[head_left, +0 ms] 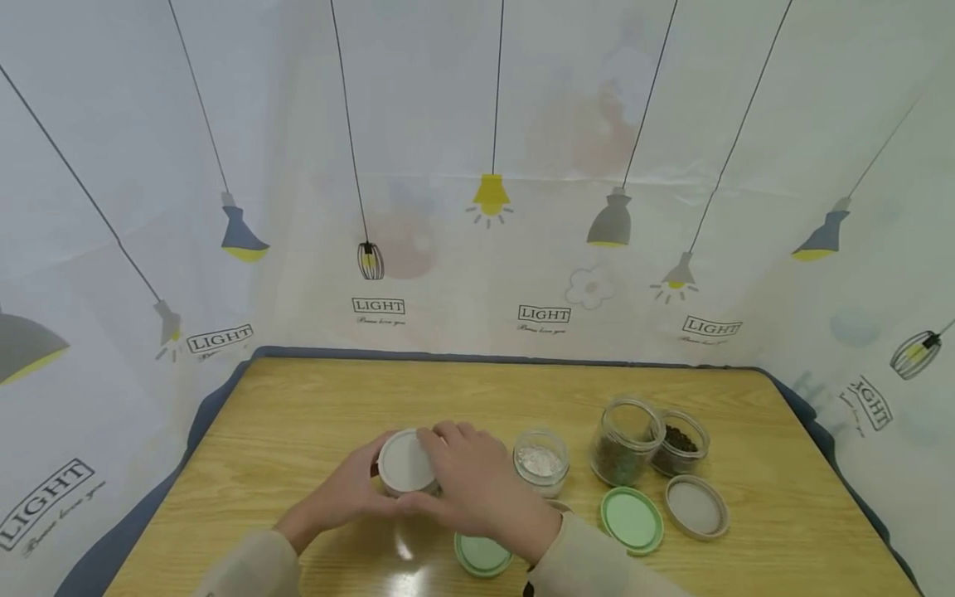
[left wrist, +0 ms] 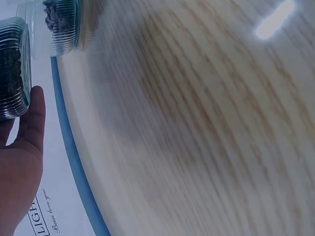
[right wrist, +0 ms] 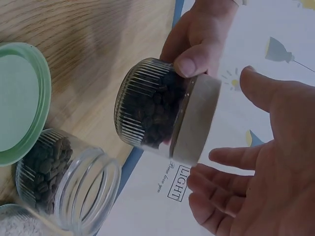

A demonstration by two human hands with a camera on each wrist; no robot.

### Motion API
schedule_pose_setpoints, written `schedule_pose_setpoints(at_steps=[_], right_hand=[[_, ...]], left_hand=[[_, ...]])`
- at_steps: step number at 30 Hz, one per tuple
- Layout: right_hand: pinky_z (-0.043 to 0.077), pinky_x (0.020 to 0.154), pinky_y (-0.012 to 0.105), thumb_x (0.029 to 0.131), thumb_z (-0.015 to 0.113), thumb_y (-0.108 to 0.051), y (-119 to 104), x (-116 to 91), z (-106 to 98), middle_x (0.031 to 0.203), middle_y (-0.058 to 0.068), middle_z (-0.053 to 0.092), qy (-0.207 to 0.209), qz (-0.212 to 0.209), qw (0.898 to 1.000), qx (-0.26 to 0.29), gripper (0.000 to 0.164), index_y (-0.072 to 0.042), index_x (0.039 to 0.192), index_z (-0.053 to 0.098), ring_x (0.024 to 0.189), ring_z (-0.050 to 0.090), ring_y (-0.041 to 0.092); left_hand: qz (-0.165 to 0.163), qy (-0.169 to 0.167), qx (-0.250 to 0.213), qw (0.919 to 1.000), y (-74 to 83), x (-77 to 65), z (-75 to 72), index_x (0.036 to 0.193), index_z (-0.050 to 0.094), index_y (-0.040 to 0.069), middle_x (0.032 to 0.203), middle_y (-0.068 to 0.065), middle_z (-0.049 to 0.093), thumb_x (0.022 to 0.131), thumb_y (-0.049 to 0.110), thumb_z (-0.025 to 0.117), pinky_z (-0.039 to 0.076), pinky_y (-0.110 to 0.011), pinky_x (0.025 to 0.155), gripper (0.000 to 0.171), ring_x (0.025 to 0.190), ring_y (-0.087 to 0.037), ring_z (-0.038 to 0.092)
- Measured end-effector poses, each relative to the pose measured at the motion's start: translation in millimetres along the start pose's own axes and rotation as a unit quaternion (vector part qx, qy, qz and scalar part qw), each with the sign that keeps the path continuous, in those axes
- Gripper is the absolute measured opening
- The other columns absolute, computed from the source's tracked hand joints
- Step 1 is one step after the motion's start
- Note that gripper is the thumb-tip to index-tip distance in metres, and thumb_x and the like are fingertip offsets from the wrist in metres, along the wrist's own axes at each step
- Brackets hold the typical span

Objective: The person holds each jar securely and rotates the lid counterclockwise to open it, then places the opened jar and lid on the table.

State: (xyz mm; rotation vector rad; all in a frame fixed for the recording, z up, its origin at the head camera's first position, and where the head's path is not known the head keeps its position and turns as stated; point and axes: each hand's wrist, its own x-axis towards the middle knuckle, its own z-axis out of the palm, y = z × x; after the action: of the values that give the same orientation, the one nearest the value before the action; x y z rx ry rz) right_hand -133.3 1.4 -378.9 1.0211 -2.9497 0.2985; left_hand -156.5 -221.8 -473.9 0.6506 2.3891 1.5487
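My left hand (head_left: 346,493) grips a ribbed clear jar (right wrist: 147,105) by its side, above the wooden table. Dark beans or seeds fill most of the jar, and an off-white lid (head_left: 406,463) sits on its mouth. In the right wrist view, the left thumb lies along the glass just below the lid, and the jar is tilted in that view. My right hand (head_left: 477,477) is spread around the lid, its thumb apart and its fingertips right at the lid's edge. The left wrist view catches only part of the left hand and the jar (left wrist: 12,69).
Right of the hands stand an open jar of white grains (head_left: 540,460), a taller open jar (head_left: 625,448) and a small jar with dark contents (head_left: 681,448). Nearer lie two green lids (head_left: 632,520) and an off-white lid (head_left: 696,506). A printed white cloth (head_left: 462,274) hangs behind the table.
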Motion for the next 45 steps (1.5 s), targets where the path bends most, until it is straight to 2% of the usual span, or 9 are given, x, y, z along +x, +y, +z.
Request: schedule_pose_setpoints(at_steps=[7, 15, 22, 27, 32, 36, 41, 45], right_hand=[[0.052, 0.073, 0.033, 0.081, 0.050, -0.079, -10.8, 12.3, 8.3, 0.116, 0.005, 0.058, -0.023, 0.033, 0.999, -0.032, 0.084, -0.015, 0.135, 0.050, 0.098, 0.056, 0.018], [0.050, 0.058, 0.030, 0.079, 0.054, -0.078, -12.5, 2.8, 4.0, 0.099, 0.003, 0.056, -0.009, 0.047, 0.997, -0.069, 0.077, -0.013, 0.121, 0.056, 0.081, 0.057, 0.015], [0.051, 0.064, 0.027, 0.076, 0.056, -0.077, -7.5, -9.3, -2.7, 0.091, 0.002, 0.053, -0.001, 0.043, 0.997, -0.068, 0.074, -0.011, 0.109, 0.059, 0.073, 0.055, 0.013], [0.052, 0.064, 0.028, 0.075, 0.058, -0.076, -4.7, -13.1, -2.3, 0.091, 0.002, 0.053, 0.007, 0.040, 0.998, -0.055, 0.074, -0.010, 0.107, 0.059, 0.074, 0.056, 0.014], [0.050, 0.064, 0.027, 0.073, 0.059, -0.078, 0.8, -14.6, 2.2, 0.093, 0.000, 0.053, 0.013, 0.015, 0.997, -0.074, 0.076, -0.010, 0.107, 0.058, 0.076, 0.055, 0.013], [0.050, 0.065, 0.026, 0.071, 0.058, -0.080, 7.1, -16.6, 5.0, 0.095, -0.001, 0.053, 0.017, -0.014, 0.996, -0.081, 0.078, -0.012, 0.108, 0.058, 0.076, 0.054, 0.012], [0.047, 0.061, 0.023, 0.071, 0.058, -0.078, 15.2, -18.3, 4.0, 0.097, -0.002, 0.053, 0.008, -0.042, 0.997, -0.059, 0.076, -0.014, 0.112, 0.059, 0.076, 0.053, 0.010], [0.045, 0.058, 0.021, 0.071, 0.059, -0.077, 23.2, -20.0, 2.2, 0.095, -0.004, 0.052, 0.011, -0.082, 0.995, -0.049, 0.073, -0.016, 0.112, 0.059, 0.075, 0.051, 0.008]], left_hand=[[0.015, -0.001, 0.012, 0.9998, 2.7, -2.9, 7.0, 0.144, 0.041, 0.017, 0.130, -0.005, 0.058, 0.078, 0.023, 0.081, 0.049, -0.026, 0.096, 0.077, 0.113, -0.012, 0.058], [0.015, -0.027, -0.016, 0.9994, 12.2, -3.7, 20.6, 0.144, 0.041, 0.016, 0.133, -0.004, 0.056, 0.078, 0.022, 0.081, 0.048, -0.025, 0.098, 0.078, 0.115, -0.010, 0.057], [0.008, -0.058, -0.057, 0.9966, 20.5, -4.8, 32.0, 0.145, 0.039, 0.025, 0.139, -0.001, 0.053, 0.078, 0.020, 0.081, 0.045, -0.026, 0.102, 0.079, 0.121, -0.014, 0.055], [0.022, -0.047, -0.034, 0.9981, 23.3, -3.7, 38.5, 0.141, 0.043, 0.030, 0.133, 0.004, 0.057, 0.075, 0.024, 0.084, 0.048, -0.028, 0.099, 0.078, 0.115, -0.013, 0.059], [0.048, -0.026, -0.015, 0.9984, 25.7, -3.7, 43.3, 0.136, 0.049, 0.028, 0.127, 0.005, 0.062, 0.071, 0.027, 0.087, 0.050, -0.029, 0.097, 0.075, 0.112, -0.012, 0.061], [0.067, -0.021, -0.013, 0.9975, 24.0, -4.0, 47.2, 0.137, 0.049, 0.024, 0.125, 0.001, 0.063, 0.071, 0.027, 0.086, 0.052, -0.029, 0.094, 0.076, 0.110, -0.012, 0.061], [0.065, -0.031, -0.032, 0.9969, 22.3, -2.8, 52.1, 0.137, 0.048, 0.024, 0.125, 0.000, 0.062, 0.072, 0.024, 0.085, 0.051, -0.028, 0.094, 0.075, 0.111, -0.012, 0.060], [0.070, -0.043, -0.034, 0.9961, 23.6, -0.5, 55.0, 0.137, 0.048, 0.026, 0.126, 0.001, 0.062, 0.072, 0.024, 0.085, 0.050, -0.029, 0.096, 0.075, 0.111, -0.012, 0.060]])
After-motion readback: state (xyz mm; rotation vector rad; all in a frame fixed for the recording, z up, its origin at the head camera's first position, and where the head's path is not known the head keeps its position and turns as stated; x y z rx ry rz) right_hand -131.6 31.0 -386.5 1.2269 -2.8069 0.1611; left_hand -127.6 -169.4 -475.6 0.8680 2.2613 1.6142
